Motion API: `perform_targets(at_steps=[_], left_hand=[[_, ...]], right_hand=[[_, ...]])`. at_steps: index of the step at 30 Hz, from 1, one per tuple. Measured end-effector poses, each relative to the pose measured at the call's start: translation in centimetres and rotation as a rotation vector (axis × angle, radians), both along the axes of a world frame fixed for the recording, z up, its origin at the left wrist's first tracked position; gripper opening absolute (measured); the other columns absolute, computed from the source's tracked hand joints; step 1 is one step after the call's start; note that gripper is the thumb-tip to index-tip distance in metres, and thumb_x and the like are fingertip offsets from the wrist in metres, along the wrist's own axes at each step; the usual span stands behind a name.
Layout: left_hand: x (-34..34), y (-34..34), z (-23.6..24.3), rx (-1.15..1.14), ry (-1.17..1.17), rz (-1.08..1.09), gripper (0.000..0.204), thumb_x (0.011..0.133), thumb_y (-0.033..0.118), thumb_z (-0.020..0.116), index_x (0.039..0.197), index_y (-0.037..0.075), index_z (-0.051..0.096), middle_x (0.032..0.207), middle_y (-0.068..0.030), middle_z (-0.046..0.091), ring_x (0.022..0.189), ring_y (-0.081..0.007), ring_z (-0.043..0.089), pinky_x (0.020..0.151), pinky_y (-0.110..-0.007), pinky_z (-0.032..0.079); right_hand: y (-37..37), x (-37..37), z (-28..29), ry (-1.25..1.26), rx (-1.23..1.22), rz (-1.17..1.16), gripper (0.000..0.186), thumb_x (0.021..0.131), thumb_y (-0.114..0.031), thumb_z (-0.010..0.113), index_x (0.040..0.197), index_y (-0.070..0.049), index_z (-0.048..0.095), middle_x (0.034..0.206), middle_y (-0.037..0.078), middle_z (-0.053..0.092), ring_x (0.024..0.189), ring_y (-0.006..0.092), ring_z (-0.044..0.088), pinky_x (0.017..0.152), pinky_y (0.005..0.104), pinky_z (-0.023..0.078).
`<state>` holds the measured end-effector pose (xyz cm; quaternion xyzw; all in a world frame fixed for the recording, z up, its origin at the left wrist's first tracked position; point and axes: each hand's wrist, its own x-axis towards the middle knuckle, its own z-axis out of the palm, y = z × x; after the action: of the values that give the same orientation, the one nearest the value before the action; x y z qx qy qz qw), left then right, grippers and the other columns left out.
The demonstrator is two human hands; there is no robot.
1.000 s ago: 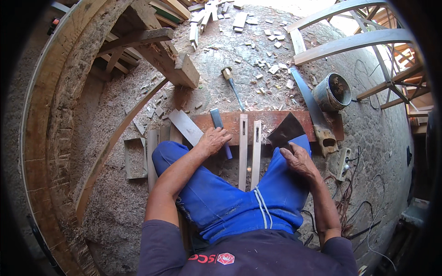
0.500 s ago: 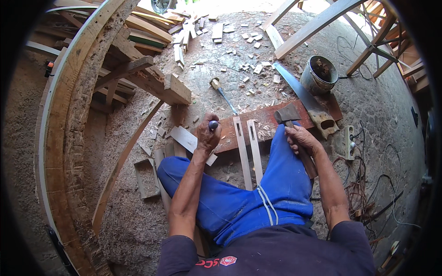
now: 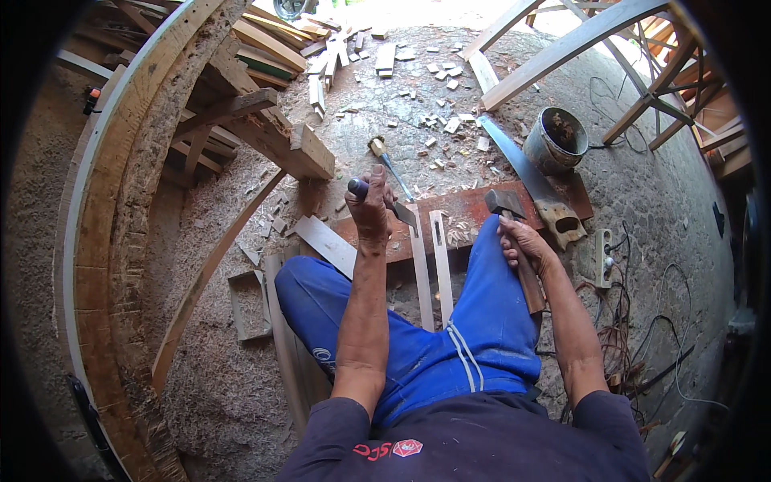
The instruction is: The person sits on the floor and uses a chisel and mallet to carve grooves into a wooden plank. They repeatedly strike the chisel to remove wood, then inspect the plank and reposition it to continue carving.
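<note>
My left hand point(image 3: 371, 213) is closed round the dark handle of a chisel point(image 3: 403, 214). The chisel's flat blade points right and meets the upper end of the left pale wooden strip point(image 3: 422, 269), covering the slot there. Beside it lies a second strip point(image 3: 442, 273) with a narrow slot near its far end. Both strips rest on a reddish board point(image 3: 474, 202) and reach back between my legs. My right hand point(image 3: 522, 243) grips a hatchet point(image 3: 503, 202) by its wooden handle, the metal head up over my right knee.
Past the board lies another chisel-like tool point(image 3: 391, 169). A handsaw point(image 3: 522, 161) leans across the board by a bucket point(image 3: 564, 136). Offcuts point(image 3: 385, 58) and shavings litter the floor. A power strip point(image 3: 603, 257) and cables lie right; a heavy wooden beam point(image 3: 309, 153) juts in left.
My left hand has turned and moved slightly up and right, bringing the chisel blade into view at the left strip's end. The hatchet's head has tilted a little; my right hand stays near my knee.
</note>
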<state>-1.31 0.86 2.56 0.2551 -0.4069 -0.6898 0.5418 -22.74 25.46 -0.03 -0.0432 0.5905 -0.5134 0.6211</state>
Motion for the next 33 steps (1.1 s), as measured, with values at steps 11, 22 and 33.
perform_targets(at_steps=[11,22,33], left_hand=[[-1.0,0.8,-1.2,-0.166,-0.175,-0.140,0.023,0.098,0.017,0.072,0.078,0.010,0.061,0.059,0.0064,0.051,0.050,-0.0044,0.046,0.046,-0.024,0.038],[-0.3,0.4,-3.2,-0.192,-0.264,-0.006,0.042,0.101,0.029,0.070,0.065,0.009,0.057,0.056,0.0058,0.050,0.051,-0.0047,0.048,0.047,-0.026,0.037],[-1.1,-0.2,-5.5,-0.256,-0.350,0.102,0.046,0.101,0.026,0.070,0.062,0.007,0.052,0.056,0.0070,0.044,0.053,-0.0057,0.039,0.048,-0.031,0.033]], right_hand=[[-0.8,0.8,1.0,0.103,0.059,0.047,0.039,0.093,-0.045,0.074,0.099,-0.013,0.052,0.064,-0.003,0.052,0.045,0.0078,0.049,0.038,0.0255,0.042],[-1.9,2.9,2.1,0.492,0.109,0.286,0.035,0.085,-0.023,0.077,0.106,-0.009,0.052,0.067,0.000,0.055,0.051,0.0101,0.055,0.042,0.0277,0.048],[-1.9,3.0,2.6,0.460,0.092,0.271,0.031,0.085,-0.024,0.075,0.103,-0.010,0.054,0.064,0.000,0.054,0.050,0.0104,0.055,0.044,0.0280,0.047]])
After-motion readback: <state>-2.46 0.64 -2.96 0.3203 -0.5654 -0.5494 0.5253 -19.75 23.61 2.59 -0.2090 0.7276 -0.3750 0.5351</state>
